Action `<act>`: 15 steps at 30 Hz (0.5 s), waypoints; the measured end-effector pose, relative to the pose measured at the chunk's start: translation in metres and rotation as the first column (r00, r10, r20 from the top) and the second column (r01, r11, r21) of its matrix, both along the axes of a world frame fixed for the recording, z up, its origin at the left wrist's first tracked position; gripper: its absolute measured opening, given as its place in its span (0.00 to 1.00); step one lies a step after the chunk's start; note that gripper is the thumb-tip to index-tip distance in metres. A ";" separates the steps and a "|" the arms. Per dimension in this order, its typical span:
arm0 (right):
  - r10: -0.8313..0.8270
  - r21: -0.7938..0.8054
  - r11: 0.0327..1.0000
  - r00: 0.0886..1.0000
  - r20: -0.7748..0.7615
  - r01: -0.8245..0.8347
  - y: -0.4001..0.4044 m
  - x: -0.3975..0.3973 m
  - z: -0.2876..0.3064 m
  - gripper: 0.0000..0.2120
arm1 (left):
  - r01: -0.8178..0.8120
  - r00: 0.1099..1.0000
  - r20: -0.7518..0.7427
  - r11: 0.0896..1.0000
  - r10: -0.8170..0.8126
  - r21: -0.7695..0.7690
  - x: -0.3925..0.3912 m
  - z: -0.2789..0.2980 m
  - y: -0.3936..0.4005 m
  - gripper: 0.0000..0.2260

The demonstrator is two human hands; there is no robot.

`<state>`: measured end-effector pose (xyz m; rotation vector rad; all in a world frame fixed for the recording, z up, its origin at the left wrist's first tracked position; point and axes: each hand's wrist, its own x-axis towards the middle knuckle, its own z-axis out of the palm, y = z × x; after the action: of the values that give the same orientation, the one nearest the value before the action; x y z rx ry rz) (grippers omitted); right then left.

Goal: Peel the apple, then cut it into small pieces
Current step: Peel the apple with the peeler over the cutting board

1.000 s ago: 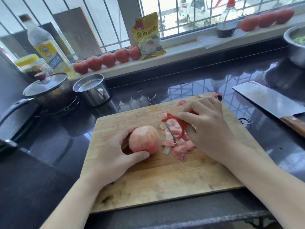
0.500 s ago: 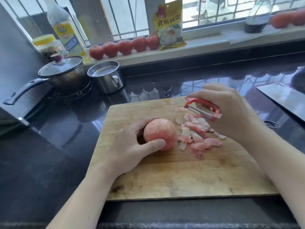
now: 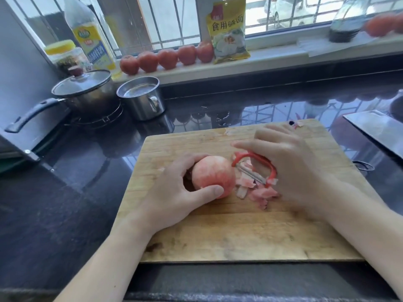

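My left hand (image 3: 174,192) gripping the peeled apple (image 3: 212,174) mid-board (image 3: 218,236), my right hand (image 3: 290,162) gripping the red peeler (image 3: 256,168) touching it, yellow packet (image 3: 227,29) on the windowsill reading 食用碱面

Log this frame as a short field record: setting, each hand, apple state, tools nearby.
setting: wooden cutting board on a dark counter
left hand: holds the apple on the board
right hand: holds the red peeler beside the apple
apple state: mostly peeled, whole, uncut
peels: piled on the board right of the apple
cleaver: lying on the counter, far right, untouched
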<state>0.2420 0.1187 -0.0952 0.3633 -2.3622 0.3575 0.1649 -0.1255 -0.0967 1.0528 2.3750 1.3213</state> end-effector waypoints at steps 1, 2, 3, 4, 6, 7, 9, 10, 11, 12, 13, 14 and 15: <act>-0.015 -0.007 1.000 1.000 -0.010 0.015 -0.001 -0.001 0.002 0.12 | 0.000 1.000 -0.016 1.000 0.000 -0.002 0.001 -0.001 0.001 0.27; -0.037 0.001 0.999 0.999 -0.029 0.037 -0.002 -0.002 0.003 0.12 | 0.004 1.000 -0.019 1.000 -0.004 0.004 0.002 -0.001 0.001 0.27; -0.009 0.033 0.999 0.997 -0.082 0.011 -0.007 -0.001 0.006 0.12 | 0.009 1.000 -0.016 1.000 -0.009 0.014 0.003 -0.001 0.002 0.27; 0.043 0.050 0.998 0.993 -0.114 -0.037 -0.012 0.000 0.008 0.12 | 0.012 1.000 -0.014 1.000 -0.012 0.024 0.003 -0.001 0.002 0.27; 0.149 0.116 0.984 0.983 -0.103 -0.137 -0.018 0.004 0.007 0.13 | 0.012 1.000 -0.008 0.999 -0.011 0.041 0.004 -0.001 0.002 0.26; 0.181 0.137 0.976 0.981 -0.068 -0.171 -0.019 0.005 0.006 0.14 | 0.008 1.000 -0.002 0.999 -0.008 0.051 0.004 0.000 0.001 0.25; 0.202 0.131 0.972 0.979 -0.033 -0.196 -0.017 0.004 0.003 0.13 | 0.000 1.000 0.001 0.999 0.000 0.054 0.003 0.000 0.001 0.25; 0.206 0.107 0.974 0.978 -0.034 -0.201 -0.014 0.004 0.002 0.12 | -0.005 1.000 0.003 0.999 0.004 0.047 0.003 0.000 0.001 0.25; 0.207 0.089 0.975 0.978 -0.037 -0.204 -0.010 0.003 0.001 0.11 | -0.009 1.000 0.007 0.999 0.009 0.041 0.002 0.000 0.000 0.26; 0.205 0.087 0.976 0.978 -0.035 -0.201 -0.007 0.003 0.001 0.10 | -0.013 1.000 0.009 0.999 0.013 0.037 0.002 0.000 0.000 0.26; 0.200 0.090 0.976 0.980 -0.028 -0.196 -0.004 0.004 0.001 0.10 | -0.016 1.000 0.009 0.999 0.016 0.036 0.002 0.000 0.000 0.26; 0.185 0.089 0.979 0.982 -0.025 -0.182 -0.001 0.004 0.000 0.10 | -0.020 1.000 0.005 0.999 0.019 0.035 0.001 0.000 0.001 0.26; 0.152 0.080 0.985 0.988 -0.024 -0.150 0.001 0.005 0.000 0.10 | -0.022 1.000 0.002 0.999 0.022 0.032 0.002 0.000 0.001 0.26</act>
<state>0.2470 0.1194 -0.0956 0.5833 -2.3298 0.3292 0.1666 -0.1247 -0.0969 1.0364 2.3788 1.3716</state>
